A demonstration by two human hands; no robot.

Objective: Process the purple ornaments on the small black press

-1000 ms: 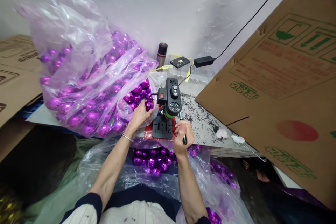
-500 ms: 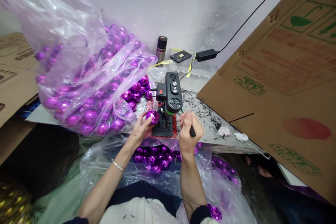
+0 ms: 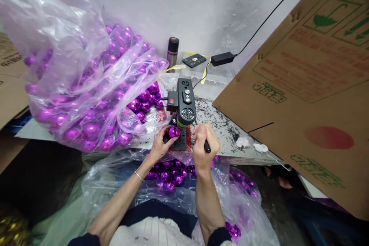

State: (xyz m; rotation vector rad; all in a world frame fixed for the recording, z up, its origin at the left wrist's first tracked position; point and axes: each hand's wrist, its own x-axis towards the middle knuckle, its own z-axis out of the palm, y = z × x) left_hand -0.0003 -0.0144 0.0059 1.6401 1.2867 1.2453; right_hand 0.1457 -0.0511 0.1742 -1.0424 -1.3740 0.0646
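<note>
A shiny purple faceted ball ornament [image 3: 174, 132] is pinched between the thumb and fingers of my left hand [image 3: 160, 144]. It sits over the black slotted base plate [image 3: 181, 144], just below the head of a small black machine [image 3: 186, 102] with round vents and a green ring underneath. My right hand [image 3: 205, 144] is closed in a fist around a black handle [image 3: 206, 147], right of the machine. Only the handle's rounded end shows below the fist. Whether the ball touches the machine I cannot tell.
A clear plastic bag [image 3: 83, 96] of purple balls bulks at the left; another bag [image 3: 170, 175] lies in front at lap level. A large cardboard box [image 3: 300, 96] leans in from the right. Black bits litter the table [image 3: 213, 123]. A spray can [image 3: 173, 52] and power adapter [image 3: 222, 59] stand behind.
My left hand has moved the ball rightward, from the machine's left side to under its head. My right fist stays around the handle. The whole view has shifted slightly.
</note>
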